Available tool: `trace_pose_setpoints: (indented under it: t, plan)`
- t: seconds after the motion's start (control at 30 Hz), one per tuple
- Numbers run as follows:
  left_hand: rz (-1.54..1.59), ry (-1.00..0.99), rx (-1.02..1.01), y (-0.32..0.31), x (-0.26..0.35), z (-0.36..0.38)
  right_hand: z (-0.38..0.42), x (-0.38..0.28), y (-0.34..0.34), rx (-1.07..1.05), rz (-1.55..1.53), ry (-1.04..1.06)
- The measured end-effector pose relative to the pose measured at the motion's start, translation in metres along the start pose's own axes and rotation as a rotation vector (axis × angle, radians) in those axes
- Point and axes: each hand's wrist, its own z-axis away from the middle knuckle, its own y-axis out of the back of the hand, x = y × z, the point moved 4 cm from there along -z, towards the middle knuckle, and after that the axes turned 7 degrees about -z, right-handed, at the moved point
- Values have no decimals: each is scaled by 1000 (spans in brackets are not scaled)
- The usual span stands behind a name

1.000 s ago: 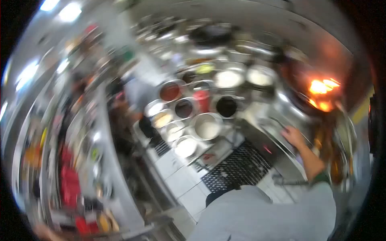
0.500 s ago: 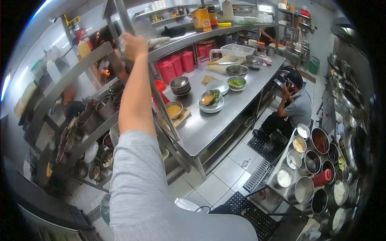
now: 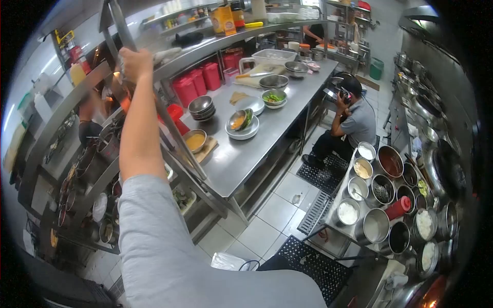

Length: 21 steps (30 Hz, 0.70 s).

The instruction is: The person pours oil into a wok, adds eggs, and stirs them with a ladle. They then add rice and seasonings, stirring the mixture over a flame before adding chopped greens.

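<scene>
Grey sleeve [image 3: 149,210], head view. Left hand [image 3: 136,63] raised at metal post [image 3: 119,24], fingers curled; can't tell whether closed on it. Post rises beside steel counter [image 3: 246,156]. Pale cloth [image 3: 167,55] on shelf [image 3: 226,38], near hand. Right hand's grip: can't tell.

A steel counter [image 3: 257,149] stands on pale square floor tiles [image 3: 278,211], with a raised steel shelf [image 3: 205,50] along its far side. Black perforated mats [image 3: 311,267] lie near a floor grate [image 3: 315,212]. Beyond, a green bin [image 3: 376,69] stands near a pale tiled wall [image 3: 387,38].
</scene>
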Motion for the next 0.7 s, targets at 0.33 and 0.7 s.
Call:
trace_pose_setpoints:
  t: [0.33, 0.7]
  plan:
    - [-68, -26, 46, -10, -6, -5, -12, 21, -14, -69, -81, -51]
    - [-80, -7, 45, -12, -8, -7, -16, -30, 7, -2, -120, -11]
